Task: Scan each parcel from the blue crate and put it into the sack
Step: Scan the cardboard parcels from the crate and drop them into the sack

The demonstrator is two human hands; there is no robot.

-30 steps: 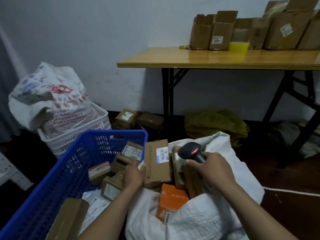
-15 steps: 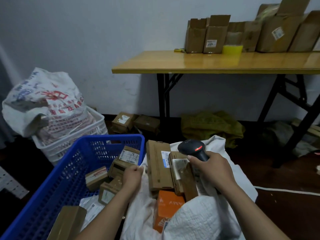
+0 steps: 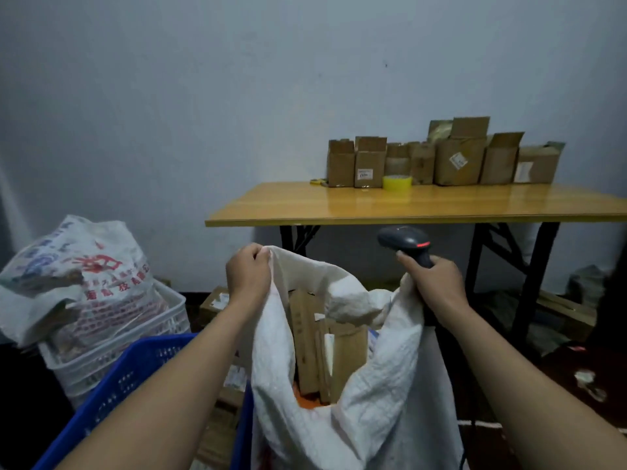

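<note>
My left hand [image 3: 249, 273] grips the white sack [image 3: 342, 401] rim; my right hand [image 3: 436, 283] grips the scanner [image 3: 405, 240] and sack edge; brown parcels [image 3: 325, 347] stand inside.

It looks like a small parcel room. Brown boxes [image 3: 444, 161] sit on a folding table [image 3: 407, 206] at right. Crates [image 3: 112, 351] and bags [image 3: 68, 276] fill the lower left.

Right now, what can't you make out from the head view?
- Blue crate contents: head view, hidden by the left forearm and the white sack, which the left hand grips at the rim.
- Parcels in the sack: head view, lower ends behind sack cloth; labels blurred.
- Barcode scanner handle: head view, covered by the right hand and sack.
</note>
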